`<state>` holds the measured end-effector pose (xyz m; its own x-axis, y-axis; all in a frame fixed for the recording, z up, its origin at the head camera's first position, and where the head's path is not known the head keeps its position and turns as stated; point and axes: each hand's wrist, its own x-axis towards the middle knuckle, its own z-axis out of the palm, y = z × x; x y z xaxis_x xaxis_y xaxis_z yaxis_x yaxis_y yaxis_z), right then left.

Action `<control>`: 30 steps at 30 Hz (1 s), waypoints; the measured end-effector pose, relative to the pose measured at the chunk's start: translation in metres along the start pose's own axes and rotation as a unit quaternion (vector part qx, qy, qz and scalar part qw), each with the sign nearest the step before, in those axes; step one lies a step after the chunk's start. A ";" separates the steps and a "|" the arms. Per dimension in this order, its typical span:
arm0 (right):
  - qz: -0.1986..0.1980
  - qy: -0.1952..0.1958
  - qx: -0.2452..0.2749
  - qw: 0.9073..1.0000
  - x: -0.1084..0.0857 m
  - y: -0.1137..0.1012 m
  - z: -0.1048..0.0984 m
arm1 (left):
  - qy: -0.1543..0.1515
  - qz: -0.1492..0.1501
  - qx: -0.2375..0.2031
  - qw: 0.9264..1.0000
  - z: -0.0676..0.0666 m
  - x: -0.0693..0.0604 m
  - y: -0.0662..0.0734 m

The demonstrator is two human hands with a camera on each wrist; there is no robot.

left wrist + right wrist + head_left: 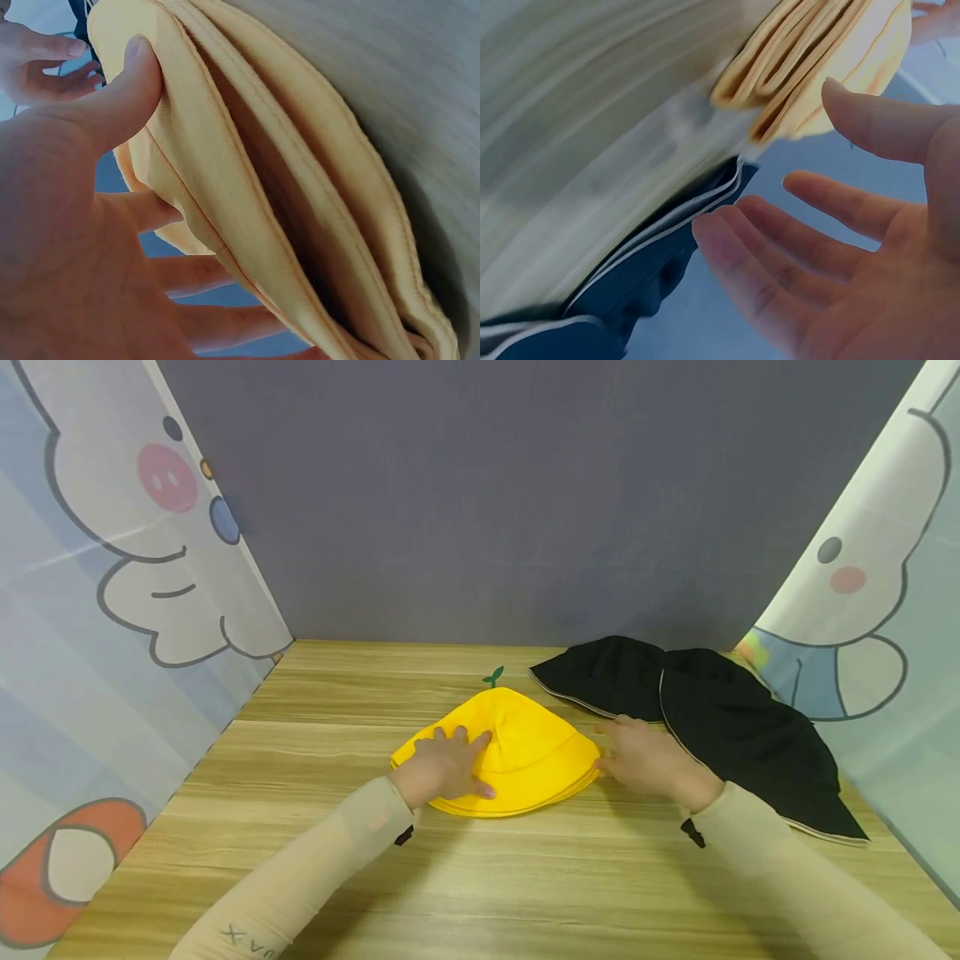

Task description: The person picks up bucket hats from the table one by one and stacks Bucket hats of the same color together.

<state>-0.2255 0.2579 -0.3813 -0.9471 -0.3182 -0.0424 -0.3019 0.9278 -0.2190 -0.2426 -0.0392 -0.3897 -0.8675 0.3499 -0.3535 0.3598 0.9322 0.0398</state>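
Note:
A yellow bucket hat, folded flat with a small green sprout at its top, lies mid-table. My left hand rests on its left part with straight, spread fingers. In the left wrist view the folded brim layers of the hat show beside the thumb. Close to the hat's right end is my right hand, its fingers loosely extended. The right wrist view shows that hand apart from the yellow layers, holding nothing, with its fingertips near a dark brim.
Two black hats with pale edging, one farther back and one nearer, lie overlapping on the right of the wooden table. A grey panel stands behind, and cartoon-printed cloths flank both sides.

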 end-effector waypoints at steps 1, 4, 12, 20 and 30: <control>0.012 -0.002 0.003 1.000 -0.001 0.004 -0.002 | 0.001 -0.001 -0.002 1.000 0.000 0.001 -0.002; 0.047 -0.005 0.008 0.999 -0.005 0.015 -0.009 | 0.002 -0.003 -0.009 1.000 0.000 0.002 -0.006; 0.092 -0.006 0.008 0.996 -0.017 0.048 -0.024 | 0.010 -0.009 -0.022 1.000 -0.002 0.002 -0.018; 0.134 -0.026 0.000 0.991 -0.033 0.079 -0.036 | 0.011 -0.019 -0.032 0.999 -0.006 0.000 -0.037; 0.165 -0.043 0.013 0.985 -0.048 0.117 -0.034 | 0.007 -0.037 -0.050 0.998 -0.010 0.007 -0.065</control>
<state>-0.2189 0.3884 -0.3715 -0.9800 -0.0157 -0.1982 0.0257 0.9785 -0.2044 -0.2753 -0.0960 -0.3855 -0.8950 0.2806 -0.3468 0.2596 0.9598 0.1067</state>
